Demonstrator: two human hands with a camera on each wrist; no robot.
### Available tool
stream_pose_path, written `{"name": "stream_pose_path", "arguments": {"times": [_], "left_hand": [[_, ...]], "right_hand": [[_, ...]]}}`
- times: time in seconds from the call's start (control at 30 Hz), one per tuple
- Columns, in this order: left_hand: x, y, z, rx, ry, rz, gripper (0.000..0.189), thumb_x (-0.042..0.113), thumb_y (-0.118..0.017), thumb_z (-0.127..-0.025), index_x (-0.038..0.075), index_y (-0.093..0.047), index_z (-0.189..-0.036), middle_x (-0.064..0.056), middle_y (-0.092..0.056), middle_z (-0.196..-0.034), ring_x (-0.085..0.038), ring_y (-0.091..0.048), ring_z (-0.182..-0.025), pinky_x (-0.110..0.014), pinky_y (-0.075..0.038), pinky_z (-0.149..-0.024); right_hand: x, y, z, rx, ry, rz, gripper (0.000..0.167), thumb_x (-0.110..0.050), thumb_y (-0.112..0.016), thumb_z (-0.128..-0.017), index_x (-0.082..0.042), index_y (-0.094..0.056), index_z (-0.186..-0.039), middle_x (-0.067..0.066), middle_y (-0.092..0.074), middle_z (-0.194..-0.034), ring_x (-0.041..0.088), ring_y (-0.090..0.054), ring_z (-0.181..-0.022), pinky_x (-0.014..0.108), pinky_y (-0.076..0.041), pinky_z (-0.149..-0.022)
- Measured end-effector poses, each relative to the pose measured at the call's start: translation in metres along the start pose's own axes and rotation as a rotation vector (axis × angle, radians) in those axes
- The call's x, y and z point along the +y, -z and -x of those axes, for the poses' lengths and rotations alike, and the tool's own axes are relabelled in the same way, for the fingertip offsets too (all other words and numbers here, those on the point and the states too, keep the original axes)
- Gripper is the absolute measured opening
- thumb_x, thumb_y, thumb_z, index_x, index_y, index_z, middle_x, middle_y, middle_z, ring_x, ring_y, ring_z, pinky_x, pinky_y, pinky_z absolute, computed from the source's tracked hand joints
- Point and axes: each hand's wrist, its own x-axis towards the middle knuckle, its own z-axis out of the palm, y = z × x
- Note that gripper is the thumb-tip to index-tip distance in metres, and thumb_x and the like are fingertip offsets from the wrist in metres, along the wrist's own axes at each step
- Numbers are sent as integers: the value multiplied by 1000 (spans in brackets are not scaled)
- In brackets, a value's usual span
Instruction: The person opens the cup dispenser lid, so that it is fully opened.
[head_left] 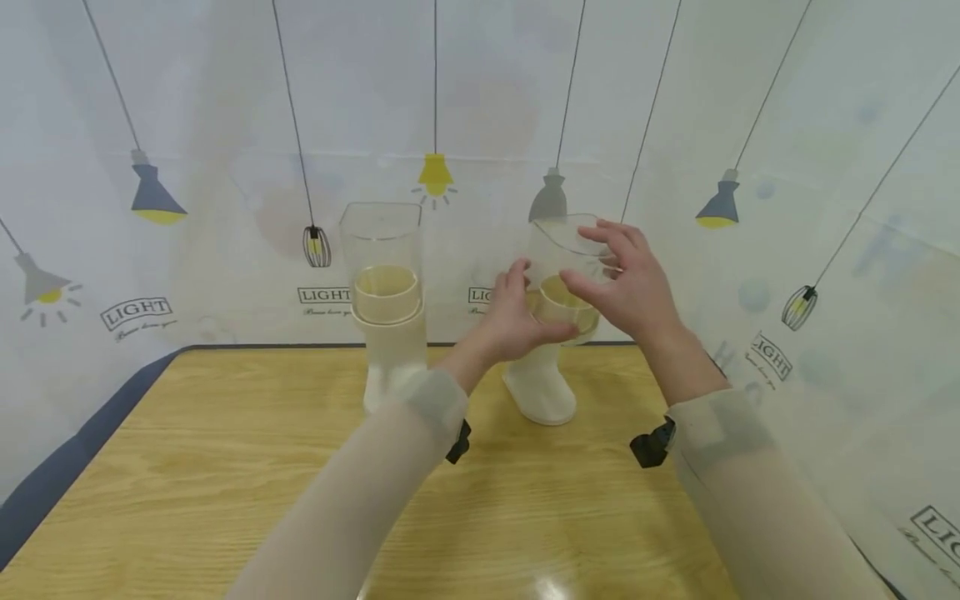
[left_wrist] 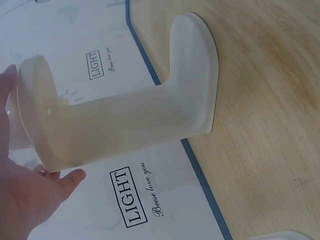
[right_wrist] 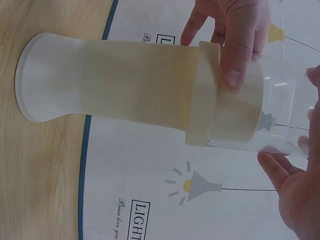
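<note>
A white boot-shaped stand (head_left: 540,392) with a cream collar (right_wrist: 202,95) stands upright on the table. A clear cylinder (right_wrist: 280,95) sits on top of it, around a cream inner sleeve (right_wrist: 240,107). My left hand (head_left: 513,321) grips the cylinder low down, its thumb lying across the wall just above the collar. Higher up, near the open rim, my right hand (head_left: 626,279) holds the same cylinder with fingers and thumb curved round it. From the left wrist, the stand (left_wrist: 125,120) shows sideways and the left hand (left_wrist: 25,195) only partly.
To the left stands a second boot-shaped stand (head_left: 393,354), with its own clear cylinder (head_left: 381,237) on top. Both are near the back edge of the wooden table (head_left: 225,467). Behind rises a wall covering (head_left: 487,108) printed with hanging lamps.
</note>
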Motion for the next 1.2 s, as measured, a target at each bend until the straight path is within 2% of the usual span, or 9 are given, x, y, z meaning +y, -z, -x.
{"name": "stream_pose_path", "arguments": {"times": [0.27, 0.63, 0.93, 1.2], "left_hand": [[-2, -10, 8, 90, 17, -27, 126, 54, -97, -72, 29, -17, -166, -7, -37, -156, -25, -49, -139, -45, -52, -114], [2, -29, 21, 251, -1, -76, 128, 60, -98, -67, 24, -22, -164, -9, -43, -149, -22, -45, -132, -39, -52, -109], [4, -39, 32, 320, 15, -119, 128, 68, -93, -68, 27, -20, -165, -8, -41, -147, -22, -44, -125, -39, -55, -100], [3, -41, 43, 345, -23, -134, 124, 67, -91, -72, 24, -20, -164, -11, -40, -147, -25, -44, -127, -42, -54, -101]], "right_hand": [[1, -1, 1, 17, 0, -52, 59, -29, -83, -91, -15, -64, -145, 6, -46, -162, 34, -57, -140, 54, -51, -116], [1, -1, 4, 23, -17, -121, 59, -26, -84, -91, -11, -64, -144, 6, -45, -165, 39, -56, -139, 57, -50, -116], [-1, -1, 7, 26, -24, -202, 59, -24, -85, -90, -9, -60, -142, 1, -45, -165, 39, -59, -136, 59, -48, -118], [3, 1, 7, -11, -30, -259, 56, -21, -82, -92, -7, -55, -140, -1, -44, -166, 35, -62, -131, 57, -48, -118]]}}
